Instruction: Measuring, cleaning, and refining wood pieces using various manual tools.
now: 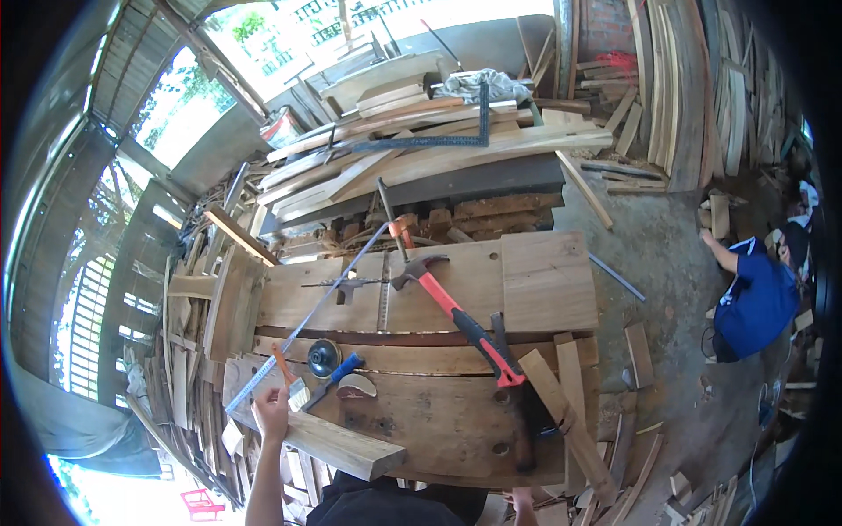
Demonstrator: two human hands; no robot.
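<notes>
My left hand point(270, 408) is closed at the near end of a long metal ruler point(333, 285), beside an orange-handled tool point(281, 359) and a pale wooden board point(342, 443); what its fingers grip is unclear. My right hand point(521, 505) is low at the bottom edge, mostly out of frame. On the wooden bench point(438, 412) lie a red-and-black hammer point(456, 316), a blue-handled tool point(346, 368), a round dark object point(323, 358), a semicircular piece point(356, 386) and a clamp point(395, 230).
Stacked planks point(438, 140) lie behind the bench, with a large black square point(482, 123) on top. Leaning boards point(680, 105) line the back right. Loose offcuts point(638, 355) lie at the bench's right. A person in blue point(754, 298) crouches on the floor at right.
</notes>
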